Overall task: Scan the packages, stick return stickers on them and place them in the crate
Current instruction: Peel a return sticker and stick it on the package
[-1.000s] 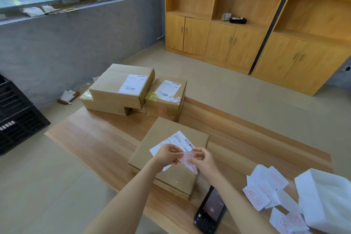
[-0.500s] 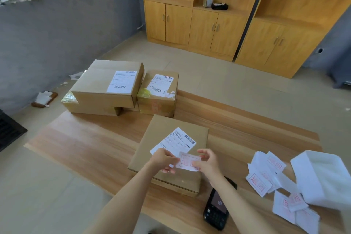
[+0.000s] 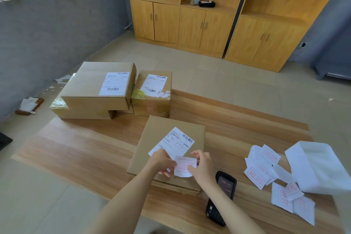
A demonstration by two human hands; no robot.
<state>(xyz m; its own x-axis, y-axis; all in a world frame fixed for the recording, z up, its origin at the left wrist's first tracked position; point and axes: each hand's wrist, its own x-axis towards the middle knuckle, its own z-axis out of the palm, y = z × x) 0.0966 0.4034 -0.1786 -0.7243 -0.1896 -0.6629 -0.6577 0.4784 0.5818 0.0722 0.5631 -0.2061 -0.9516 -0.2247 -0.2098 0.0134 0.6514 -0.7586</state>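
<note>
Head view. The left hand [image 3: 163, 161] and the right hand [image 3: 202, 167] are meeting over the near part of a flat cardboard package [image 3: 171, 125], each pinching one side of a white return sticker [image 3: 183, 167] printed in red. Whether the sticker is touching the box top or hovering just above it cannot be told. The package is lying on the wooden table [image 3: 85, 148] directly before the person and is bearing a white shipping label [image 3: 175, 141], whose lower corner the left hand is covering. A black handheld scanner [image 3: 223, 194] is lying screen-up just right of the package, partly under the right forearm. Further right, loose stickers [image 3: 262, 169] are lying scattered beside a white foam sheet [image 3: 319, 167]. At the table's far left a stack of two boxes [image 3: 89, 85] is sitting, with a smaller taped box [image 3: 152, 100] standing just beside it, both showing labels. Wooden cabinets [image 3: 190, 28] are lining the far wall
</note>
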